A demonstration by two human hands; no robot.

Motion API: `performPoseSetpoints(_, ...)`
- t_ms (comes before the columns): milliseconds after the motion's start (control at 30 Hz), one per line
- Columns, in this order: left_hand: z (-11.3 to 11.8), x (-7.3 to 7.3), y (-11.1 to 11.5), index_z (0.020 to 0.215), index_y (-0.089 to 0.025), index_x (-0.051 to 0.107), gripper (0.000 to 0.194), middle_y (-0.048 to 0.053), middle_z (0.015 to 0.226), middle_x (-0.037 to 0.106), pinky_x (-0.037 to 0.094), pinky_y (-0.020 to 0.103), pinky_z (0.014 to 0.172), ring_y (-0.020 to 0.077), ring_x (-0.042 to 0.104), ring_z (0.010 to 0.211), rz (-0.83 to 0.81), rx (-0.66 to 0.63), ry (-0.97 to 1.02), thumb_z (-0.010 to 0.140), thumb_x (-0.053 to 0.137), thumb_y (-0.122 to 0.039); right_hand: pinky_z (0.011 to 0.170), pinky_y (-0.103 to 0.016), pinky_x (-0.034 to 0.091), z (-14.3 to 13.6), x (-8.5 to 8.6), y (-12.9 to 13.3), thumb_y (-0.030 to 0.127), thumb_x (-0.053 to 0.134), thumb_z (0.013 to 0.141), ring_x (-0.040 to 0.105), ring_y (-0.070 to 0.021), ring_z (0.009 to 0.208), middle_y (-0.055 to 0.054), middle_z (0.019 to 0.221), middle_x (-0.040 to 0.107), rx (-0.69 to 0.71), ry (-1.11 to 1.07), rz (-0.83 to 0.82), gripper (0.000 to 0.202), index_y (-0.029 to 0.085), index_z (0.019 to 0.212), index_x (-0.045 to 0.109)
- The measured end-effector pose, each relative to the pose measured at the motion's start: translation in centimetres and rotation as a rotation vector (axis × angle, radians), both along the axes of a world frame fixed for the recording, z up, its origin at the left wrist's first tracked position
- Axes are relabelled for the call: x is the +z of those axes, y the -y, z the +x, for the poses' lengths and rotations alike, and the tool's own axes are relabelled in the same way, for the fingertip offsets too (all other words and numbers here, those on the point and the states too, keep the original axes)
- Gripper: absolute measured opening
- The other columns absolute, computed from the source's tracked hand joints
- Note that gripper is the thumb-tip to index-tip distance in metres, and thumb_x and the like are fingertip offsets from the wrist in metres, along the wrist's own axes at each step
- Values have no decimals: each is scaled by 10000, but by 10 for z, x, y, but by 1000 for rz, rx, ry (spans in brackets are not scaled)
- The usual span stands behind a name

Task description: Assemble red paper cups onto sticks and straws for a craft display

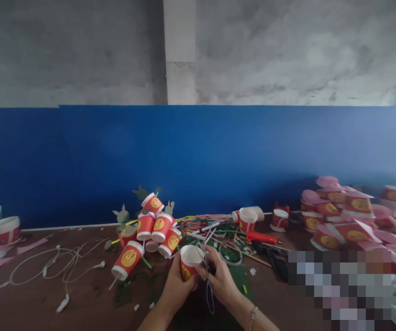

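Observation:
My left hand (180, 280) is closed around a red paper cup (190, 255) with a white rim and a yellow emblem, its mouth tilted up toward me. At the cup's right side my right hand (218, 276) is closed with its fingertips near the rim. It grips what looks like a pair of slim scissors (210, 299), with a long loop handle hanging below the fingers. The blades run up beside the cup, and whether they touch it I cannot tell. Just left of my hands stands a cluster of red cups (146, 227) with straws and grey animal cutouts.
Coloured straws (212, 220) lie heaped behind my hands, near a roll of clear tape (230, 253) and a red-handled tool (263, 237). Pink-topped cups (342, 211) crowd the right side. White earphones (63, 301) sprawl at left. A blue panel (198, 161) borders the back.

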State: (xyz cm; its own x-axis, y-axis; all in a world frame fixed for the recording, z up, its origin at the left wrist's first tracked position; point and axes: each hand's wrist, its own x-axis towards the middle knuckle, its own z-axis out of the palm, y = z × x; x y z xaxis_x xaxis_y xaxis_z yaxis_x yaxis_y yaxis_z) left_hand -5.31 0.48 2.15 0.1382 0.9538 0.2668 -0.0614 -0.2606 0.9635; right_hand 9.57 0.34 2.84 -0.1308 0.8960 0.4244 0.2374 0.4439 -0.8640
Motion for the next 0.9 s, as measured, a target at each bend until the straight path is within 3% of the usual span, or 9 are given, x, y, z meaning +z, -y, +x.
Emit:
performPoseSetpoints(167,9,-1,-9,1221,-147,439,614,133,1140,616,430,389,932,264,581,1049,87,159,-67,683,680,-320,691,-287,509,10,-12,-12,423,450,883,601,-175,717,-19,790,613,-195,45,35,603,169,1401,274)
performPoseSetpoints(267,12,-3,-18,1179,-129,467,582,139,1080,640,437,425,906,284,599,1002,79,260,-83,675,674,-333,842,-309,495,17,-13,-17,422,393,916,606,-207,988,-87,1027,638,-248,95,73,579,181,1425,258)
performPoseSetpoints(367,10,-7,-26,1140,-132,487,541,128,1052,644,435,428,906,287,596,1000,63,320,-89,672,665,-337,935,-319,459,23,-10,-16,407,363,931,527,-213,1165,-91,1209,597,-220,122,89,493,212,1384,370)
performPoseSetpoints(500,6,-10,-28,1155,-143,471,563,122,1106,622,428,396,927,275,577,1051,83,284,-63,665,673,-332,920,-311,481,28,-6,-9,381,349,939,576,-207,1109,-76,1242,598,-164,153,147,421,232,1305,496)
performPoseSetpoints(700,6,-13,-26,1223,-164,439,609,119,1157,606,395,414,973,272,558,1090,80,157,-69,686,673,-328,867,-277,499,30,0,2,336,332,945,643,-186,978,-92,1115,666,18,326,236,437,217,1351,441)
performPoseSetpoints(900,10,-10,-21,1236,-180,448,599,122,1216,577,372,404,1001,267,529,1133,49,57,-70,702,670,-337,861,-295,496,28,4,1,343,310,945,645,-192,960,-108,1035,682,11,364,222,452,176,1339,455)
